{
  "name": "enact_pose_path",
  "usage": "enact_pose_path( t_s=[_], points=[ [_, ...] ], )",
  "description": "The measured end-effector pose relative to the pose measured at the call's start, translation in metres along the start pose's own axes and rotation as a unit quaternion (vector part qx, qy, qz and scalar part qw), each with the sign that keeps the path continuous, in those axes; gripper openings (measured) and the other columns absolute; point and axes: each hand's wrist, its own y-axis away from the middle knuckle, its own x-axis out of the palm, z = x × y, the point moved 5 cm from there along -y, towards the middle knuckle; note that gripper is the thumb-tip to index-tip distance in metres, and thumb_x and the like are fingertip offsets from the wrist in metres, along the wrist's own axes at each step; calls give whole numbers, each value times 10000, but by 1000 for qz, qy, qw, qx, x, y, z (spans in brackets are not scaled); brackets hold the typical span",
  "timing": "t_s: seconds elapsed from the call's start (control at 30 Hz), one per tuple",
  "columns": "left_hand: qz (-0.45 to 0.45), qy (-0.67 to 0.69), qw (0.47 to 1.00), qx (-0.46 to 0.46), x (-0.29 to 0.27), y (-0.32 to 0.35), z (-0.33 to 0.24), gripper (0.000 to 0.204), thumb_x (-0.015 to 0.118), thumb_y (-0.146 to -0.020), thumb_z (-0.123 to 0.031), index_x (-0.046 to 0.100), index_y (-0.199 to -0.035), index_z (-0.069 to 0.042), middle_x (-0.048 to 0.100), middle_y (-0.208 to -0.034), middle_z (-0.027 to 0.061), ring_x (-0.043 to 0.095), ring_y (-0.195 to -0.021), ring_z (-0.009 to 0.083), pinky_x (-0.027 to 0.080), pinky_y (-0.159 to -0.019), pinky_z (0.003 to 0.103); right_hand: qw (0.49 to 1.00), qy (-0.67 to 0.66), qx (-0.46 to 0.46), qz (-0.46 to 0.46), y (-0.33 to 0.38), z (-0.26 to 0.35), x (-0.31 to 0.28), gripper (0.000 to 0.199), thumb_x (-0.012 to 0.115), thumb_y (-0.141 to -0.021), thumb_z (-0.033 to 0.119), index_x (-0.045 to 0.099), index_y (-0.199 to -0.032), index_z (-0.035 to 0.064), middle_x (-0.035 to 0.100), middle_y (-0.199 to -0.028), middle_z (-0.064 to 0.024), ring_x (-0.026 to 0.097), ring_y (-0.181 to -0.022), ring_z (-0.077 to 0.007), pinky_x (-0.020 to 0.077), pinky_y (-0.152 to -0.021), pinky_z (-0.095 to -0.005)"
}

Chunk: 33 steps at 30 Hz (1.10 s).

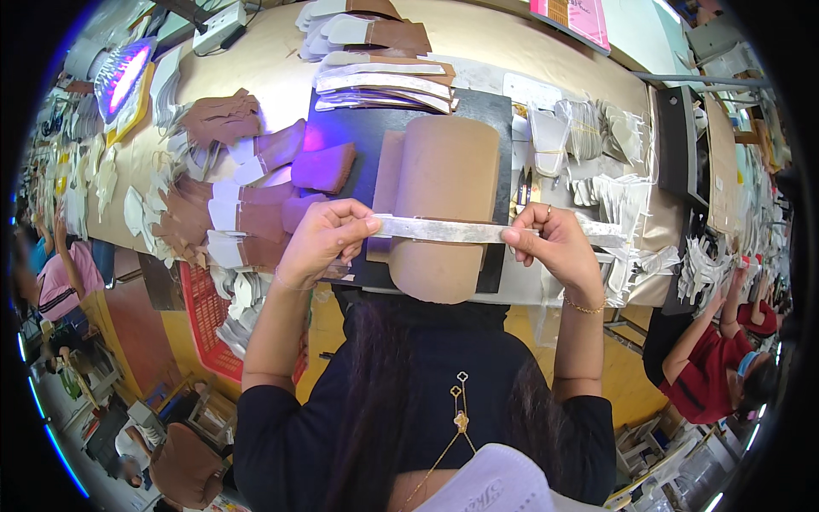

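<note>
Fingers of the left hand (328,239) and right hand (553,243) pinch a pale strip (444,229) across the rounded tan block (448,175), near side of the desk (264,64). Judged step: positioning; the next move likely calls for even tension.

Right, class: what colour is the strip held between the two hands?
The strip is mostly white with greyish patches; it shows best in the head view.

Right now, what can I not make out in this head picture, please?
Long, narrow white strip, head view: whether it passes beyond the right hand, which covers it.
Tan half-round block, head view: its underside, hidden by its own body.
Red plastic basket, head view: one part, behind the left forearm.
Flat pink rectangle, head view: cut by upper edge.
</note>
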Motion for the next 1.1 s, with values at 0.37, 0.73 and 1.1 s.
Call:
enact_pose_path(
  t_s=[0.37, 0.73, 1.1],
  points=[
    [-4, -4, 999, -47, 4, -13, 15, 107, 614, -868, -94, 596, -837, 7, 488, -570, -31, 369, -405, 14, 296, -369, 183, 992, -120, 13, 32, -14, -43, 13, 218, 671, -840, 189, 523, -736, 67, 554, -603, 16, 518, -522, -42, 419, -494, -176],
    [10, 10, 999, -36, 9, -16, 18, 80, 563, -885, -73, 569, -855, 2, 479, -562, -20, 337, -378, 24, 304, -348, 176, 910, -395, 65, 105, -23, -90, 43, 307, 617, -875, 319, 428, -845, 78, 574, -558, -39, 589, -433, -125, 475, -367, -208],
    [26, 56, 998, 33, 9, -6, 16, 142, 591, -885, -146, 564, -877, -7, 544, -705, 11, 435, -503, 57, 353, -423, 176, 922, -222, -217, -233, 20, -41, -15, 290, 545, -913, 355, 495, -991, 80, 579, -726, -78, 583, -637, -136, 465, -545, -256]
  ],
)
